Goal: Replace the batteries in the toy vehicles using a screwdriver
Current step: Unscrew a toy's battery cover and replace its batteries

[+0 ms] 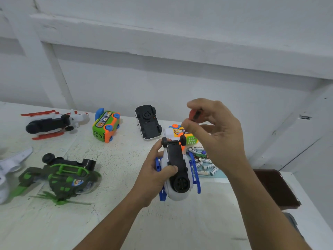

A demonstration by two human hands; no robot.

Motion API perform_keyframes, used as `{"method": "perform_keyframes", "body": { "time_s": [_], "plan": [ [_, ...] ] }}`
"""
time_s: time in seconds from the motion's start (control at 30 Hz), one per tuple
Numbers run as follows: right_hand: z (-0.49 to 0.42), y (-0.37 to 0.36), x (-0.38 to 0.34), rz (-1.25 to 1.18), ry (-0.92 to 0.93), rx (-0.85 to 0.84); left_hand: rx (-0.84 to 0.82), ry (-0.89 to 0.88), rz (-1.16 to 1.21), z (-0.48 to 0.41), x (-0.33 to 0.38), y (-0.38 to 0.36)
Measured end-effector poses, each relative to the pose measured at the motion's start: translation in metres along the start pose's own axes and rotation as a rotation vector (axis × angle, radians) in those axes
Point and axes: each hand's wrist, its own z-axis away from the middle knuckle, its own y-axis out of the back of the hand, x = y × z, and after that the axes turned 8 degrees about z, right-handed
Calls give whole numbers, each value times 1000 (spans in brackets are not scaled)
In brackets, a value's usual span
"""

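Observation:
My left hand (155, 175) grips a white and blue toy helicopter (177, 170), held upside down above the table with its black underside facing me. My right hand (216, 127) pinches the red handle of a small screwdriver (195, 115). The thin shaft points down toward the toy's far end, by its small black wheels. A pile of white batteries (205, 162) lies on a pale blue sheet just right of the toy.
On the white table (117, 213) lie a green helicopter (63, 175), a red and black helicopter (52, 123), a green and orange bus (106, 126), an overturned car (148, 122) and a white and yellow toy (175, 131). A dark brown object (275, 188) sits at right.

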Motion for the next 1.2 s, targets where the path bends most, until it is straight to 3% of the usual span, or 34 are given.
{"method": "perform_keyframes", "body": {
  "time_s": [0.5, 0.73, 0.97, 1.2],
  "plan": [
    [-3, 10, 0, -22, -21, -79, 20, 12, -4, 4, 3, -6],
    [-7, 11, 3, 79, 67, -54, 20, 11, -12, 0, 0, -6],
    [-10, 14, 6, 43, 63, -160, 16, 18, -8, -5, -4, -5],
    [-15, 14, 12, 97, 98, -128, 17, 10, -4, -7, -4, -4]
  ]
}}
